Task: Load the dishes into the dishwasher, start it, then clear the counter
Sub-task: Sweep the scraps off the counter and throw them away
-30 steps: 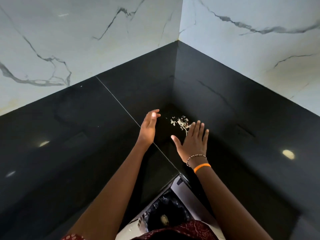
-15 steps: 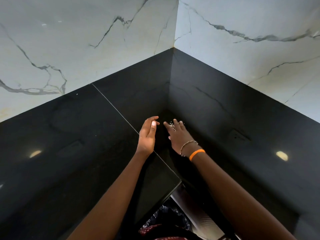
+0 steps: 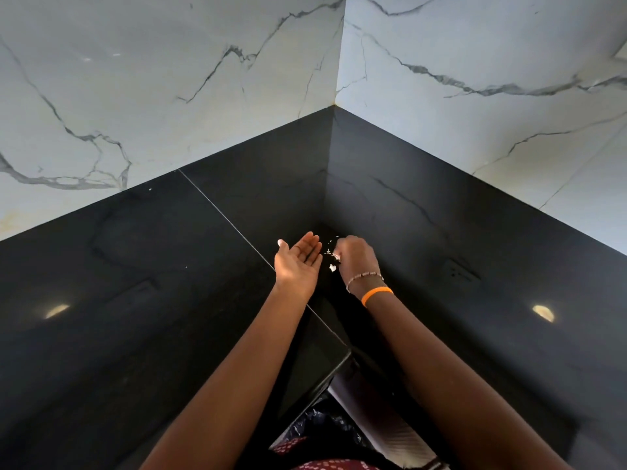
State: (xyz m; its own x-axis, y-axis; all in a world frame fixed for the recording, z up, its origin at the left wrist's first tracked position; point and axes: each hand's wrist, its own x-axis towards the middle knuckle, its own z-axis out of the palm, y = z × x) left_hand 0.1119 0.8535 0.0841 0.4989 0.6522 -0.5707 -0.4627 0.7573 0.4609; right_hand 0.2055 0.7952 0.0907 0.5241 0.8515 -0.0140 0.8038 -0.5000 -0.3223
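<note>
— Left hand (image 3: 298, 262)?
— Cupped palm-up, fingers relaxed, holding nothing, above the glossy black stone counter (image 3: 135, 300) near the corner.
— Right hand (image 3: 356, 257)?
— Knuckles up, fingers curled under, hidden; pinching pale scattered crumb scraps (image 3: 331, 261), seemingly. Too small to identify.
— Below?
— Black bin bag (image 3: 325, 422), cut off by arms.
</note>
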